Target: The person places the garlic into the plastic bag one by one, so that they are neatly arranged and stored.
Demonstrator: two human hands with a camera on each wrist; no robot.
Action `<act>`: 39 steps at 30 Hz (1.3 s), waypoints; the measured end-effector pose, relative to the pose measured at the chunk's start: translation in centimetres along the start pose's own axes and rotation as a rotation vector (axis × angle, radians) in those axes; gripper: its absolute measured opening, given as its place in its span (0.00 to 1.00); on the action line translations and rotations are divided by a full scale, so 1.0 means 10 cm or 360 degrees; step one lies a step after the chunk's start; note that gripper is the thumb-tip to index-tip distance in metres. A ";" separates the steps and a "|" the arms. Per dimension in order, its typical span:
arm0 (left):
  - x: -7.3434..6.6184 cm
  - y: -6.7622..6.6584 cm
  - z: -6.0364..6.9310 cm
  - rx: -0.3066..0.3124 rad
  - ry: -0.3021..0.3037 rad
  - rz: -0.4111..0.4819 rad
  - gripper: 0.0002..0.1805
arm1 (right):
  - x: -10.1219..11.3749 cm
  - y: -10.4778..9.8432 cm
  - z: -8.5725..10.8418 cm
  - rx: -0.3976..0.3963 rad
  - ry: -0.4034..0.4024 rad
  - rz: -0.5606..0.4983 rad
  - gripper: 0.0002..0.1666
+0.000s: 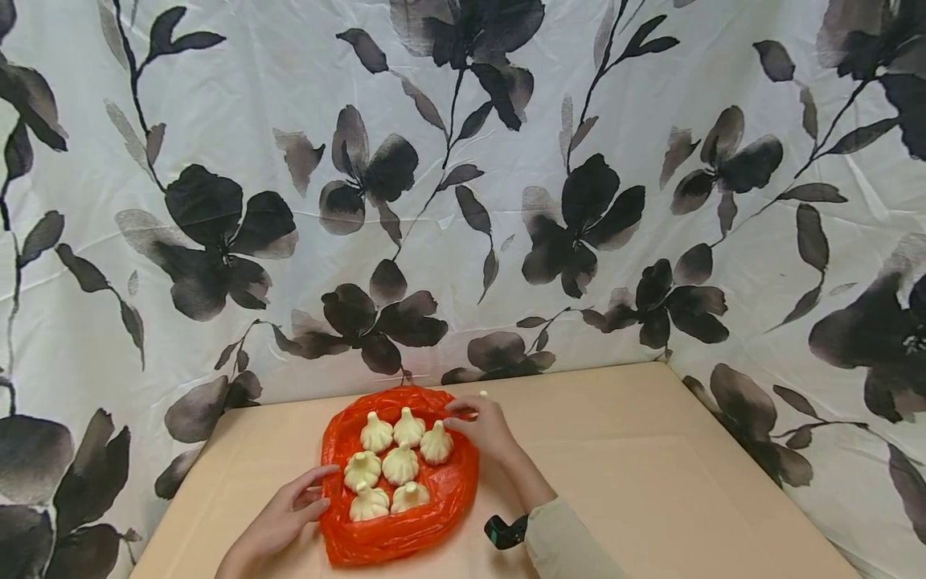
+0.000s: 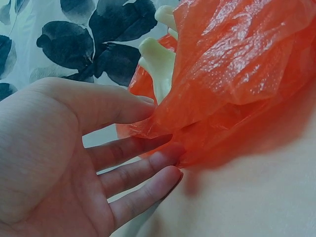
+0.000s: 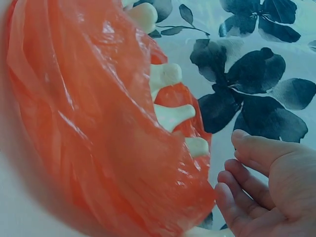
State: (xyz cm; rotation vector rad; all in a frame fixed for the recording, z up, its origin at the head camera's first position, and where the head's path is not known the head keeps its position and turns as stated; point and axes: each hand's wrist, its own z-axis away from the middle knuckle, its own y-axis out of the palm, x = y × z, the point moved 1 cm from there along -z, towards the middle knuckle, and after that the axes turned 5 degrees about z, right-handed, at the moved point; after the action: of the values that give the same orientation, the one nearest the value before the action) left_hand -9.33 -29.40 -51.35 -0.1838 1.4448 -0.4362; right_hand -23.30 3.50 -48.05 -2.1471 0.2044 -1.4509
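Observation:
A red plastic bag [image 1: 441, 523] lies with its mouth spread wide, and several pale garlic bulbs [image 1: 400, 465] sit inside, stems up. My left hand [image 1: 289, 515] is at the bag's left side; in the left wrist view its thumb and index finger pinch a fold of the plastic. Near the bag's upper right edge is my right hand [image 1: 488, 430], its fingers loosely bent. The right wrist view shows a gap between that thumb and the fingers, with nothing held there. A pale stem tip [image 1: 483, 394] shows just behind the right hand; the rest of it is hidden.
The bag rests on a light tan tabletop [image 1: 615, 466]. A white cloth with dark flowers [image 1: 463, 265] hangs behind the table and along its sides. A black band [image 1: 505, 532] sits at the right wrist, by a beige sleeve [image 1: 567, 543].

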 end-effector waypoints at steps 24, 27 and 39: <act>0.07 -0.15 0.13 0.0071 -0.0002 0.0043 0.32 | -0.11 -0.22 0.21 -0.0182 0.0118 -0.0060 0.18; 0.07 -0.15 0.14 0.0085 0.0010 0.0068 0.32 | -0.18 -0.29 0.24 -0.0207 0.0118 -0.0049 0.19; 0.08 -0.16 0.14 0.0148 0.0131 0.0105 0.31 | -0.21 -0.40 0.34 -0.0339 0.0137 0.0017 0.16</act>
State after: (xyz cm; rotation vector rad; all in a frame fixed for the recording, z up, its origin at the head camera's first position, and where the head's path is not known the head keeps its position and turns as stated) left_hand -8.14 -31.33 -51.28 -0.0440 1.5031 -0.4600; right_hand -21.79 8.92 -48.69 -2.2466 0.4182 -1.5784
